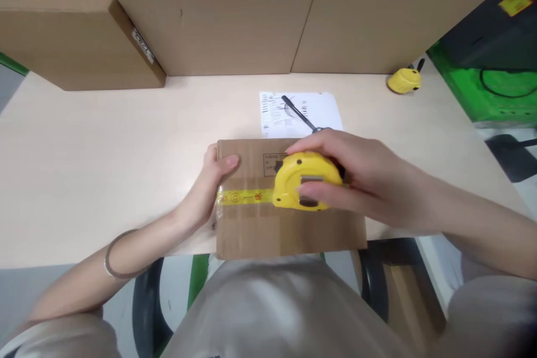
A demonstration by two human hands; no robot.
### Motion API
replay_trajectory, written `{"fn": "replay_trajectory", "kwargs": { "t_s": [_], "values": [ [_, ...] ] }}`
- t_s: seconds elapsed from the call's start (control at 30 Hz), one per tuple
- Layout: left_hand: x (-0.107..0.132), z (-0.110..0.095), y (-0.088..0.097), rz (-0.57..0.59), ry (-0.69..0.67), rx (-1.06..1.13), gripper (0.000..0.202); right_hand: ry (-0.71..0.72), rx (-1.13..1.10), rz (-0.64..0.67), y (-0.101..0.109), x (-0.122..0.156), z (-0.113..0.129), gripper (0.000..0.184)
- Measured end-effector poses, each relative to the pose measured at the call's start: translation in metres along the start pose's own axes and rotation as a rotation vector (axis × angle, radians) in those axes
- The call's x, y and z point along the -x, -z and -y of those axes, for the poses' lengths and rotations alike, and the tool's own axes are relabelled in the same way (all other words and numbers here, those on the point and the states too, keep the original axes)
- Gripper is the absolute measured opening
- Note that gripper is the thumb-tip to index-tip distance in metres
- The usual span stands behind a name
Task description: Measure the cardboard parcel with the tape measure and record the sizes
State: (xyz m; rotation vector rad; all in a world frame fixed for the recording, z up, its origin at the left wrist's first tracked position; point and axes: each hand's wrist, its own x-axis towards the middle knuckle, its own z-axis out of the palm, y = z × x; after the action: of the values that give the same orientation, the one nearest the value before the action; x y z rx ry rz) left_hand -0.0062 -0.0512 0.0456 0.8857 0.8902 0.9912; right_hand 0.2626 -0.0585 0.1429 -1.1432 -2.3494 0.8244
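A small cardboard box (251,235) lies at the front edge of the table, with a printed label frame on its top. My left hand (212,184) grips its left side, thumb on the top face and fingers down the side. In my right hand (356,179) is a yellow tape measure (289,179), held over the box with its metal clip facing up. A yellow blade (247,196) with red marks runs from the case to the box's left edge. My right hand covers the box's upper right part.
Behind the box lies a printed paper sheet (272,117) with a black pen (300,112) on it. A second yellow tape measure (404,80) sits at the back right. Large cardboard boxes (226,17) stand along the back, another box (84,39) at the left.
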Motion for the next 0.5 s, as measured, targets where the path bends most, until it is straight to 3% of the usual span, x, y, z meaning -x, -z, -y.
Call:
{"fn": "replay_trajectory", "kwargs": {
  "t_s": [0.1, 0.17, 0.27, 0.33, 0.43, 0.5],
  "values": [
    [-0.011, 0.011, 0.012, -0.081, -0.085, -0.053, 0.046, 0.13, 0.254, -0.068, -0.012, -0.001, -0.01, 0.03],
    [-0.018, 0.015, 0.015, -0.035, -0.131, -0.055, 0.049, 0.134, 0.328, -0.094, -0.006, -0.006, -0.019, 0.035],
    [-0.023, 0.018, 0.016, 0.011, -0.169, -0.033, 0.042, -0.033, 0.23, -0.232, 0.011, -0.021, -0.047, 0.037],
    [-0.024, 0.019, 0.015, -0.006, -0.191, -0.026, 0.039, -0.258, 0.254, -0.296, 0.017, -0.033, -0.074, 0.037],
    [-0.023, 0.019, 0.015, -0.005, -0.191, -0.022, 0.04, -0.584, 0.471, -0.06, 0.007, -0.053, -0.115, 0.042],
    [-0.022, 0.018, 0.015, 0.012, -0.181, -0.022, 0.04, -0.671, 0.539, 0.082, -0.007, -0.062, -0.135, 0.046]
  ]
}}
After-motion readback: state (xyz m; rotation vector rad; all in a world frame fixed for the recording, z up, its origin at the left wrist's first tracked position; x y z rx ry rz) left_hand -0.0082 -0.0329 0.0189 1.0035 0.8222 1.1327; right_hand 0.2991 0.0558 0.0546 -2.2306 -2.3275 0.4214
